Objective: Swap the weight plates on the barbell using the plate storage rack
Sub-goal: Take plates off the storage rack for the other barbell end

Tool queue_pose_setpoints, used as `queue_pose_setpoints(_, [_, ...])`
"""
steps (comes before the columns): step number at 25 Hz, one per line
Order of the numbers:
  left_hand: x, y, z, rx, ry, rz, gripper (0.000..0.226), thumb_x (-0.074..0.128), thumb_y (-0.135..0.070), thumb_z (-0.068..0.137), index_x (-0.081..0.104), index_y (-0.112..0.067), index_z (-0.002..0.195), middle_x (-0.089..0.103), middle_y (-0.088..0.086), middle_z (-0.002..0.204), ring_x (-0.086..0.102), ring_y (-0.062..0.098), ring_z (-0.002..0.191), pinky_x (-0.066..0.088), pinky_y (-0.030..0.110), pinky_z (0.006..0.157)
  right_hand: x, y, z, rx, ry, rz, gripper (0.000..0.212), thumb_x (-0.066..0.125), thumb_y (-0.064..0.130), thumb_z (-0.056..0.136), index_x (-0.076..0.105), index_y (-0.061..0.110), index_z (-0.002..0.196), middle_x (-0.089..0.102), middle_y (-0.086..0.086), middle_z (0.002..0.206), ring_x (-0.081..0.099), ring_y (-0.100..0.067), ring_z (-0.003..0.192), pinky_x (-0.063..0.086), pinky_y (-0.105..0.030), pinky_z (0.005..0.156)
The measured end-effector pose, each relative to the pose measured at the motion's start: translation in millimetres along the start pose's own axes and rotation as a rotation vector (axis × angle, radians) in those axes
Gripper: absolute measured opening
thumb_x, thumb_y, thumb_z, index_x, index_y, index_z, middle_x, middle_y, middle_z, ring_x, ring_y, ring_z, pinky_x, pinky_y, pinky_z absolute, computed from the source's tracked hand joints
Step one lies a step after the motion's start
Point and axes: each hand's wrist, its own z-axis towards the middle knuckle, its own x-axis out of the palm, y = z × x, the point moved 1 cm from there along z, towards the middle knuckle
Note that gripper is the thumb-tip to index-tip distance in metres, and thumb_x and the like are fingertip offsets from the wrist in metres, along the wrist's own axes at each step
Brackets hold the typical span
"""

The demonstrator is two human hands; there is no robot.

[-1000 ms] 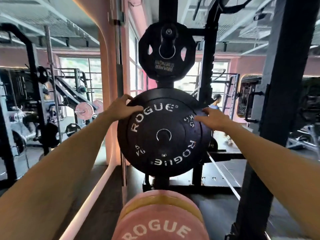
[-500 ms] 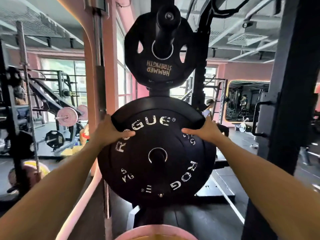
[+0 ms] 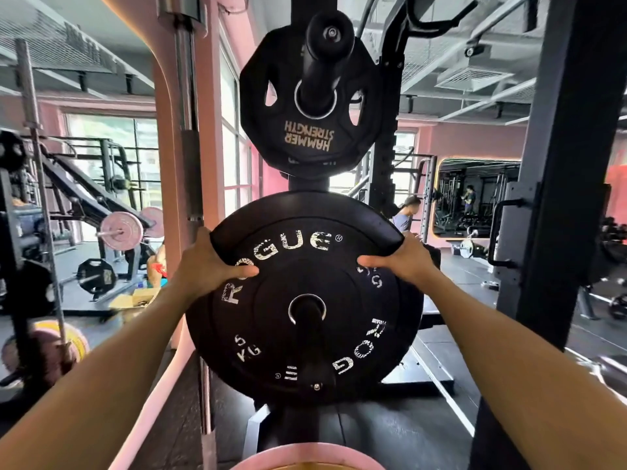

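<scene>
Black "ROGUE" "5 KG" plate [image 3: 305, 300] mid-frame on storage peg [image 3: 310, 337], grasped at upper rim by left hand [image 3: 207, 269] and right hand [image 3: 403, 257]. Above, "HAMMER STRENGTH" plate [image 3: 307, 130], lettering inverted. Pink plate [image 3: 305, 461] cut off at bottom edge.

Both forearms are extended forward and upward, the left hand [image 3: 207, 266] and the right hand [image 3: 403, 261] being curled at matching height, thumbs laid inward on the near face, fingers wrapped behind out of sight.

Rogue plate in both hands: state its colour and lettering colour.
Black Rogue plate, worn white lettering; head view shows it best.
</scene>
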Motion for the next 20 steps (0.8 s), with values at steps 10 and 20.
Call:
queue_pose_setpoints(10, [-35.2,-26.0,-54.1,0.033,0.01,0.008,0.117,0.093,-0.06,0.042,0.034,-0.022,0.135,0.059,0.006,0.131,0.056,0.032,0.121,0.046,0.044,0.1,-27.3,3.4,-62.1,-0.031,0.012,0.127,0.089,0.09,0.069,0.026,0.069,0.029,0.103,0.075,0.015,0.092,0.069,-0.01,0.093,0.054,-0.037,0.092])
queue_pose_setpoints(20, [-80.5,-64.1,-140.4,0.017,-0.011,0.065,0.099,0.095,-0.053,0.046,0.04,-0.017,0.12,0.059,0.003,0.115,0.057,0.031,0.115,0.043,0.037,0.085,-68.4,11.2,-139.1,-0.051,0.025,0.111,0.092,0.088,0.073,0.024,0.071,0.028,0.103,0.075,0.013,0.094,0.07,-0.011,0.092,0.054,-0.036,0.09])
